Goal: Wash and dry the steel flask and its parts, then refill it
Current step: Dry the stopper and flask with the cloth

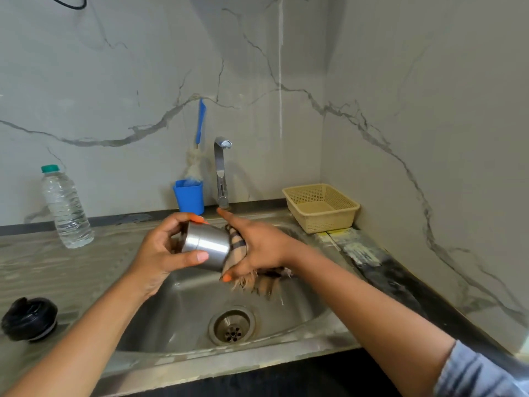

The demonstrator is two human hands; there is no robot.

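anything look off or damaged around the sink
The counter strip right of the sink has patchy yellow and white marks, like worn sealant. Nothing else stands out: left hand grips the steel cup, right hand holds the cloth.

Left hand (pixel 160 253) grips steel cup (pixel 206 245), right hand (pixel 263 247) clutches cloth (pixel 237 245), forefinger extended.

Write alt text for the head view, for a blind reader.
Over a steel sink, the left hand grips a shiny steel cup while the right hand presses a checked cloth against it. A round black lid lies on the counter.
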